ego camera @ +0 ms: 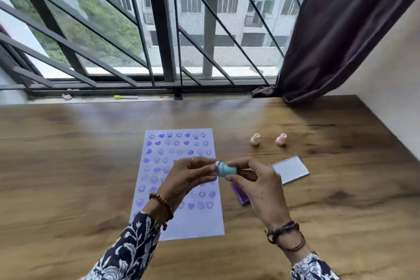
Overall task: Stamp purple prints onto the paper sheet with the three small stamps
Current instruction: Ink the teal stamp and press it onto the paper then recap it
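Note:
A white paper sheet (175, 223) lies on the wooden table, covered with rows of purple smiley and heart prints. Above its right edge I hold a small teal stamp (225, 169) sideways between both hands. My left hand (188, 177) pinches its left end with the fingertips and my right hand (256, 186) grips its right end. A cream stamp (255, 139) and a pink stamp (281, 139) stand upright on the table to the far right of the sheet. A purple ink pad (241, 195) lies beside the sheet, partly hidden under my right hand.
A white square lid or card (291, 169) rests right of my hands. A yellow-capped marker (126, 97) lies on the window sill (204, 98). A dark curtain (336, 29) hangs at the right, its hem on the table's far edge. A white wall bounds the right side.

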The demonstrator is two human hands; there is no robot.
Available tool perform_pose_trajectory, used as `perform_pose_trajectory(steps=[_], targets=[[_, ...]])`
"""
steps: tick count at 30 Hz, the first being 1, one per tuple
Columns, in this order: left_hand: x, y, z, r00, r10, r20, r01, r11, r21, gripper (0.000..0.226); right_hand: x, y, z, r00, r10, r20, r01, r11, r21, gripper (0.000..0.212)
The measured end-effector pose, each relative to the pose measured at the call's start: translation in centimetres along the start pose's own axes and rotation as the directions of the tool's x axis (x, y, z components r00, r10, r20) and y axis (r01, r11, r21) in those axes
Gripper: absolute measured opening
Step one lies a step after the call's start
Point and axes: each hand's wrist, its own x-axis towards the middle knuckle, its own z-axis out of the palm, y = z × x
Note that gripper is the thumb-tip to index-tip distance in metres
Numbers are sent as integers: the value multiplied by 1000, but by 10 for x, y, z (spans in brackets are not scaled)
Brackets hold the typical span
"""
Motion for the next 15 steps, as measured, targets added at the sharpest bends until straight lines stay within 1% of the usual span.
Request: perform_pose_trajectory(steps=[5,9,11,15], targets=[[10,4,10,999,-47,-2,47,999,11,12,7,6,-11,1000,-23,-16,23,1000,10,25],[20,6,15,997,-77,9,77,995,61,11,14,7,-21,997,-81,-6,80,996,-49,36],[25,5,17,997,-77,20,75,993,88,13,17,8,-24,995,-98,-11,98,994,-55,38],[31,2,15,998,-39,39,36,997,68,8,22,12,-26,998,-62,-16,61,997,-47,29]])
